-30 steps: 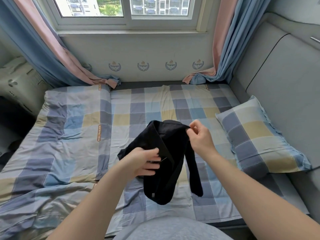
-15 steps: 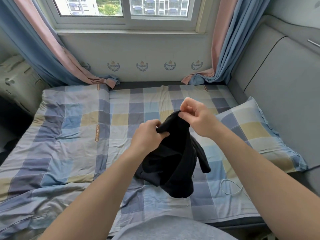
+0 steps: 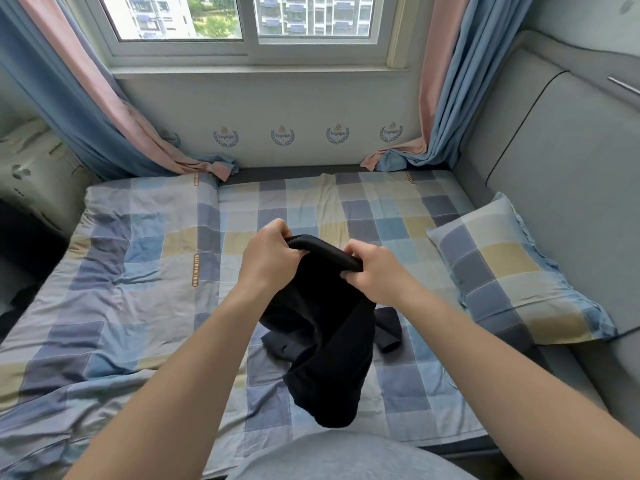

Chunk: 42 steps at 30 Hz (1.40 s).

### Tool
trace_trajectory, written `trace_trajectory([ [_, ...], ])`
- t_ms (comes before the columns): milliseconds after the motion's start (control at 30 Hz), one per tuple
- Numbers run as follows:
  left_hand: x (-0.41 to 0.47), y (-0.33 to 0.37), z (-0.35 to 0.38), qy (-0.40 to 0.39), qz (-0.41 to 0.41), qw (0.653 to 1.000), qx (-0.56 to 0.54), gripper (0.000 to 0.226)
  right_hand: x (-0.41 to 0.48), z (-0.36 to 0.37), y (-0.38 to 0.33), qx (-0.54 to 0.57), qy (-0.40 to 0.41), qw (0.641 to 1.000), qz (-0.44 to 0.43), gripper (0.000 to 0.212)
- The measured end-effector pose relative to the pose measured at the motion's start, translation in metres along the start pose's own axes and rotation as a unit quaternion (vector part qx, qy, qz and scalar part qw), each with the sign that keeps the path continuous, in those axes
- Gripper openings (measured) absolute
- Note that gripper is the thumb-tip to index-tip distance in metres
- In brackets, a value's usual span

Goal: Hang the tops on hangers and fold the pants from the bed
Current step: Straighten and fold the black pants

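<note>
A black garment (image 3: pixel 325 341) hangs bunched above the middle of the checked bed (image 3: pixel 138 271). Its top edge is stretched between my two hands. My left hand (image 3: pixel 268 259) grips the left end of that edge, fingers curled over it. My right hand (image 3: pixel 375 271) grips the right end, a little lower. The rest of the cloth droops toward me, and a dark piece of it (image 3: pixel 388 329) lies on the sheet to the right. I cannot tell whether it is pants or a top.
A checked pillow (image 3: pixel 512 271) lies at the right, against a grey padded headboard (image 3: pixel 571 161). A thin white cable (image 3: pixel 450 375) lies on the sheet near the right edge. Curtains (image 3: pixel 446 98) hang at both sides of the window. A dark gap runs along the bed's left side.
Both hands have moved apart along the garment's top edge and pulled it taut. The right hand has come lower, and the garment hangs closer to me.
</note>
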State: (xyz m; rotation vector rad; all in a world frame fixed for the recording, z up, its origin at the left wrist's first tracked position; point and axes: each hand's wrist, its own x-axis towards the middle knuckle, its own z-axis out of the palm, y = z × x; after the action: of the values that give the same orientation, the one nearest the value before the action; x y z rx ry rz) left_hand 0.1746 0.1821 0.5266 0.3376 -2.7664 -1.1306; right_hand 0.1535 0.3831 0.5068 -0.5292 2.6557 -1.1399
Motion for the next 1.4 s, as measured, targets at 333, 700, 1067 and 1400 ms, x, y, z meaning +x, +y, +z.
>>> trace_trajectory([
  [333, -0.008, -0.028, -0.008, 0.051, -0.053, 0.997, 0.009, 0.023, -0.002, 0.026, 0.074, -0.189, 0.117, 0.951, 0.212, 0.018],
  [700, -0.01, -0.128, 0.011, -0.012, -0.17, 0.98, 0.107, 0.026, -0.027, -0.013, 0.139, -0.247, 0.158, 0.923, 0.25, 0.029],
  [1067, -0.05, -0.201, 0.031, -0.014, -0.277, 0.947, 0.161, 0.024, -0.044, 0.0, 0.162, -0.229, 0.111, 0.917, 0.307, 0.023],
  [1400, -0.051, -0.218, 0.019, -0.05, -0.542, 0.823, -0.162, 0.017, -0.033, 0.006, 0.168, 0.251, 0.213, 0.818, 0.471, 0.047],
])
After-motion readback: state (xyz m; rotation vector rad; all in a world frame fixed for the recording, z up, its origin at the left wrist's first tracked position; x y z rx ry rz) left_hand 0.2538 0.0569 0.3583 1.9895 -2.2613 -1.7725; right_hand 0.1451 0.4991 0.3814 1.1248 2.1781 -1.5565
